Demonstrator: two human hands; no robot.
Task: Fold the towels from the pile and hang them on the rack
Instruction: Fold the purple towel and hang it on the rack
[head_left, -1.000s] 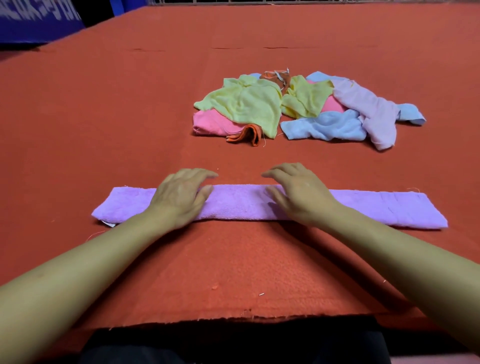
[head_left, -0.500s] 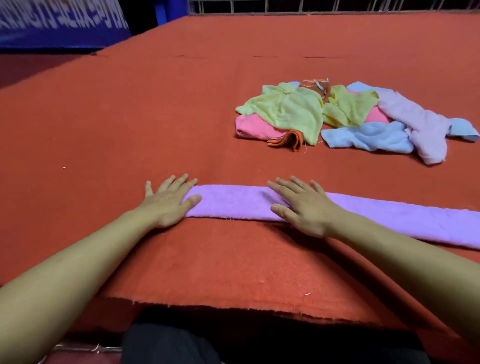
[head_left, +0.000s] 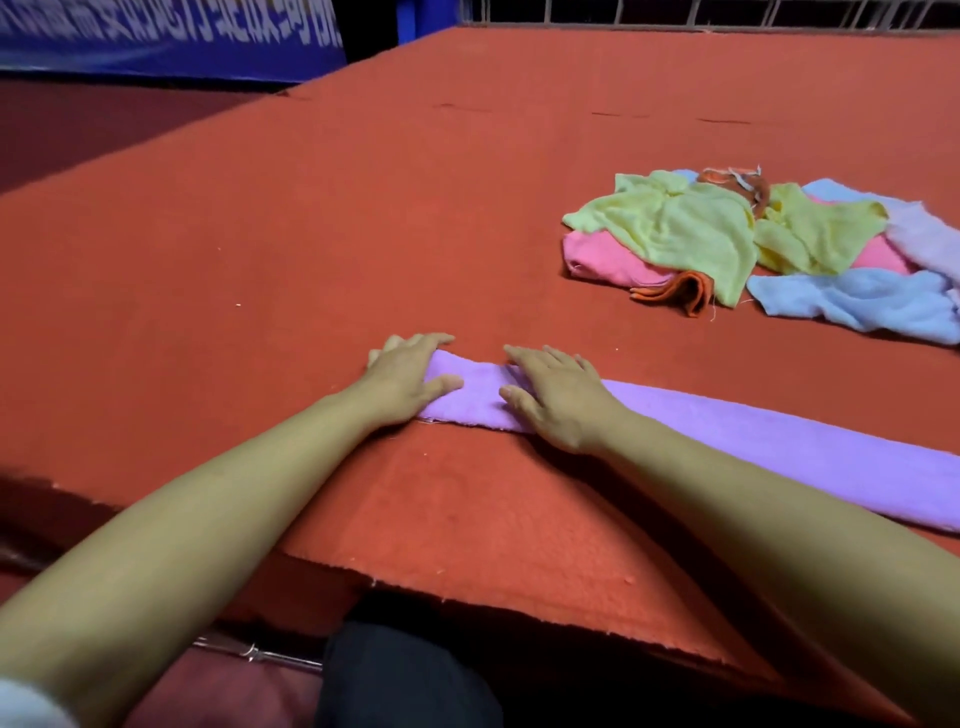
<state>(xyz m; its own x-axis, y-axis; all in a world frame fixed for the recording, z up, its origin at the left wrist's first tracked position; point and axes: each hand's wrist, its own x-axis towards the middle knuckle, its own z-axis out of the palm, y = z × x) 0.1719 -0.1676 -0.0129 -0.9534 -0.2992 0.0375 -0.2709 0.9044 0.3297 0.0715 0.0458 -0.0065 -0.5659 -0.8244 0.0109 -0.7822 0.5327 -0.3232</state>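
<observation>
Hands: left (head_left: 400, 382), right (head_left: 558, 397) flat on purple towel (head_left: 753, 441).

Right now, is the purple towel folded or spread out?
Folded: the purple towel lies as a narrow strip under both hands.

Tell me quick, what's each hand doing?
Left hand: open, flat on the end of the purple towel.
Right hand: open, pressing the same towel.

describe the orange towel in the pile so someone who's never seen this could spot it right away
Look at the heap of towels far right on the red table. At its near front edge, under the yellow towel and beside the pink towel, a small orange towel pokes out. It is the only bright orange folded wad there, showing layered edges.
</observation>
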